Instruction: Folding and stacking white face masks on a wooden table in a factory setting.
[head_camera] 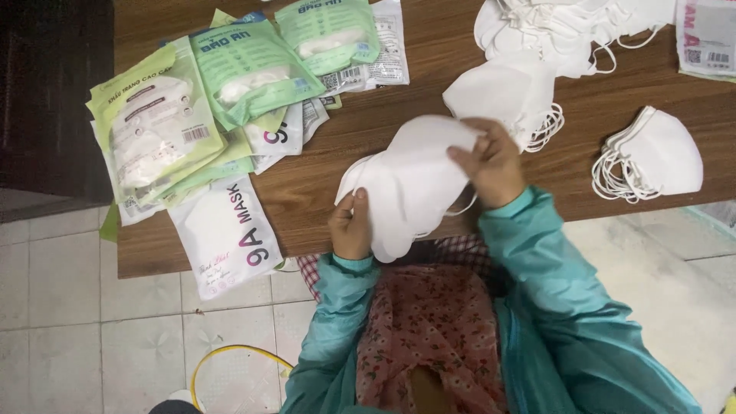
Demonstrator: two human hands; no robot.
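a brown wooden desk [368, 138] fills the upper part of the frame, seen from above, with pale floor tiles [92, 307] below it at lower left. the person's teal jacket sleeves [552, 291] and a red floral garment [437, 330] take up the lower centre and right. a fanned pile of green and white flat mask packets [222, 84] lies at upper left of the desk, one white packet [226, 234] hanging over the near edge. a heap of loose white masks [567, 27] sits at the top right, a smaller stack [510, 92] just below it, and another stack with ear loops [652, 157] at the right edge. in the centre, held just above the desk's near edge, is a bundle of white folded masks [410, 180]. the left hand [350, 226] has its grip closed on the bundle's lower left edge, thumb on top. the right hand [491, 161] pinches the bundle's upper right corner, fingers curled over it. a yellow hoop [230, 354] lies on the floor at the bottom.
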